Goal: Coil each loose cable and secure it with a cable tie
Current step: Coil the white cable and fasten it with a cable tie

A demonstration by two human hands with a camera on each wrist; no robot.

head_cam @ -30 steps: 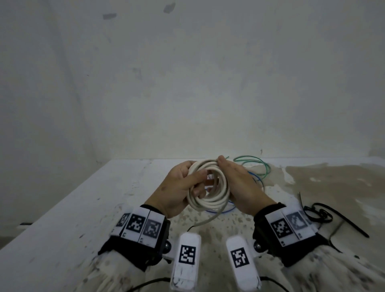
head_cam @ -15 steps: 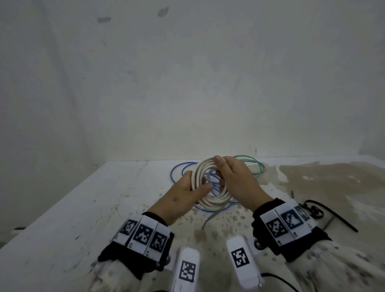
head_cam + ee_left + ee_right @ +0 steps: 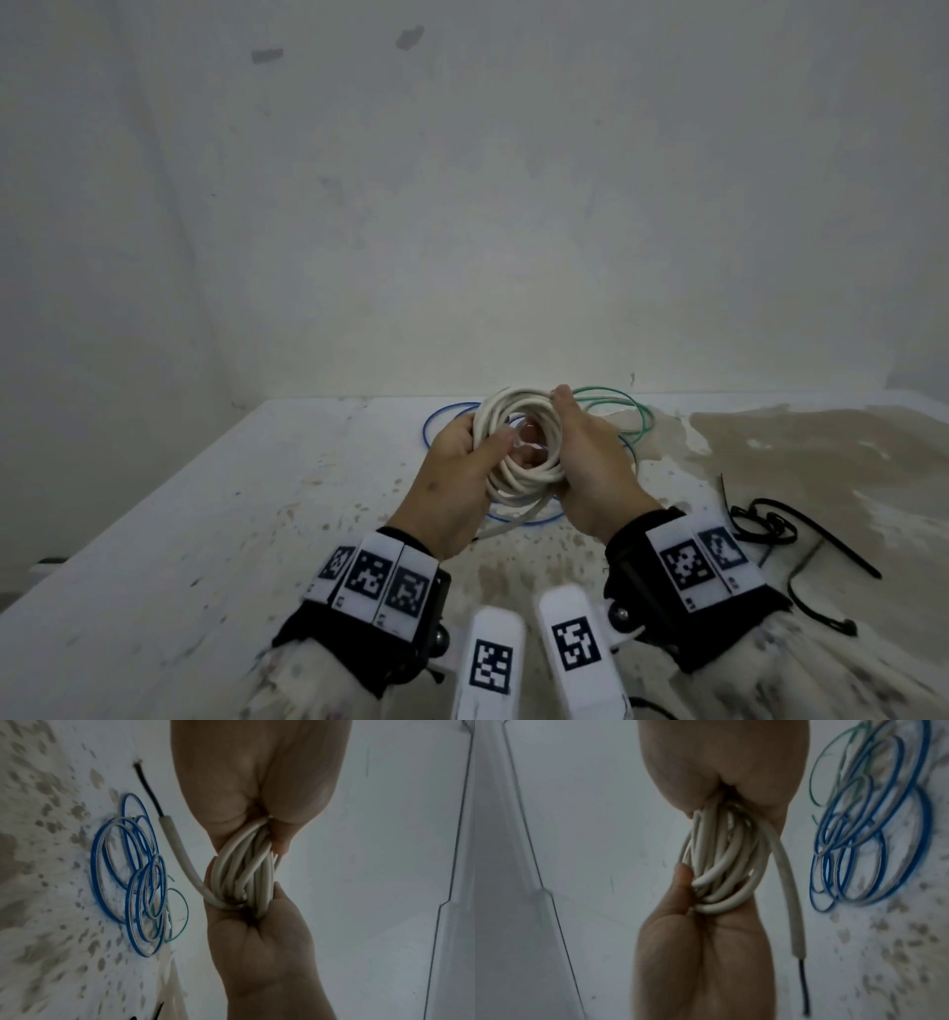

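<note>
From the head view, the left hand [image 3: 454, 480] and right hand [image 3: 590, 462] grasp opposite sides of the white cable coil [image 3: 518, 447], held above the bench [image 3: 205, 514]; black cable ties [image 3: 770, 529] lie to the right. In both wrist views, fingers [image 3: 280, 833] wrap the coil, blue cable [image 3: 875, 833] lying beneath.

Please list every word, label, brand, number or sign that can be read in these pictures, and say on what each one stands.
No readable text in any view.
Wrist bands and the white tabs: only black-and-white square code markers, no letters or numbers.
Tiny print under the right band's markers: too small and blurred to read.
White cable, blue cable, green cable, black ties: no marking visible.
</note>
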